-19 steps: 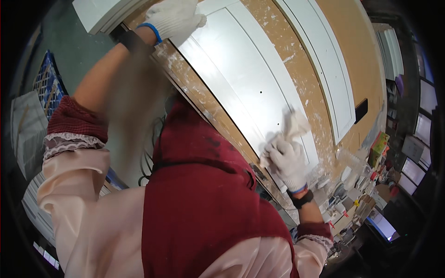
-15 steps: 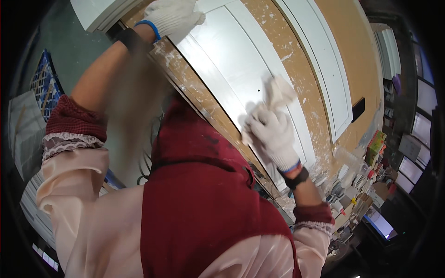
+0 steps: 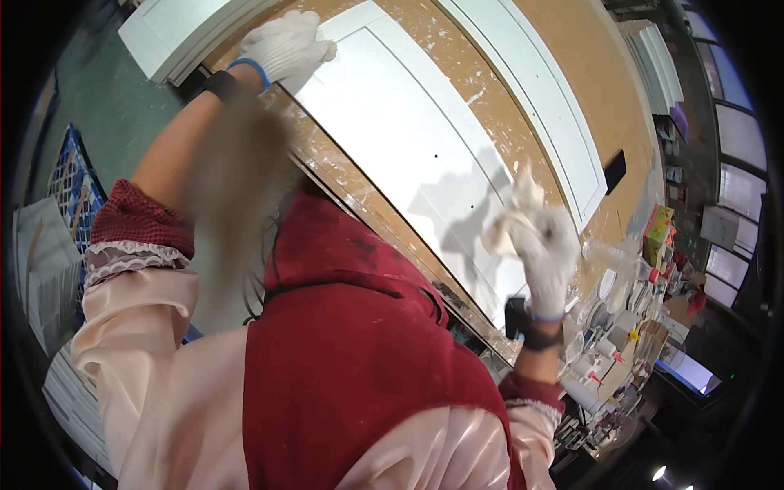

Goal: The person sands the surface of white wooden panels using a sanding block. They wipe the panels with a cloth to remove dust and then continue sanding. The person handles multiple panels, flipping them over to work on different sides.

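A white framed panel [image 3: 384, 122] with small dark holes lies flat on the workbench in front of me. My left hand [image 3: 282, 47], in a white knitted glove with a blue cuff, rests open at the panel's far left end. My right hand [image 3: 545, 260], gloved alike, is closed round a crumpled pale cloth [image 3: 519, 204]. It appears raised over the panel's right end and throws a shadow onto the white surface; motion blurs the fingers.
A second white panel [image 3: 531, 90] lies farther back on the paint-spattered brown bench top [image 3: 469, 61]. White boards [image 3: 180, 33] sit at the far left. A dark phone-like slab [image 3: 615, 171] lies at the right, near bottles and clutter [image 3: 608, 351].
My right hand has moved right with the cloth and seems to have lifted off the panel. My left hand stays at the panel's far left end.
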A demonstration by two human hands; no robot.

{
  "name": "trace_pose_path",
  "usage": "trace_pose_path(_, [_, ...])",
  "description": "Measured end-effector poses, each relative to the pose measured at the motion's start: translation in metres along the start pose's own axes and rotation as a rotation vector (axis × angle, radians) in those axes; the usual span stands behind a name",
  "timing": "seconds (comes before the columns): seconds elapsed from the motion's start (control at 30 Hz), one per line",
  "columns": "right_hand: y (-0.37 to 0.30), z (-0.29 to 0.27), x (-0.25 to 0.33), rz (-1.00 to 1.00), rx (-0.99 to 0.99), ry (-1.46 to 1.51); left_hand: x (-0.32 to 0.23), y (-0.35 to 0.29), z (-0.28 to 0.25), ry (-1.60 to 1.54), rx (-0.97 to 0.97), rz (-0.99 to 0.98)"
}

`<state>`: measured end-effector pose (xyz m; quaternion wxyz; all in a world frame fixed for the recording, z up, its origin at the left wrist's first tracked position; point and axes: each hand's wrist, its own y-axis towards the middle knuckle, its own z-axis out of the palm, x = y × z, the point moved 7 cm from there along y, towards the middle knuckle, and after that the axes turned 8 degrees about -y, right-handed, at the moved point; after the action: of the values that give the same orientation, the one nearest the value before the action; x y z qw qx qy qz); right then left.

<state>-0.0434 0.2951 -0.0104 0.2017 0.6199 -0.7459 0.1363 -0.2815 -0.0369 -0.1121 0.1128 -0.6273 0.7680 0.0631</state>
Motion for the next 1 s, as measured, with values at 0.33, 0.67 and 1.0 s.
trace_pose_path(0.33, [-0.151, 0.032, -0.083, 0.484, 0.114, 0.213, -0.009, 0.002, -0.002, 0.014, 0.093, -0.005])
trace_pose_path(0.67, [-0.178, 0.047, -0.113, 0.705, 0.108, 0.402, -0.011, 0.006, -0.002, 0.121, 0.232, -0.063])
trace_pose_path(1.0, [-0.06, 0.081, 0.023, -0.148, 0.217, -0.355, 0.007, 0.01, 0.012, 0.028, 0.19, 0.032])
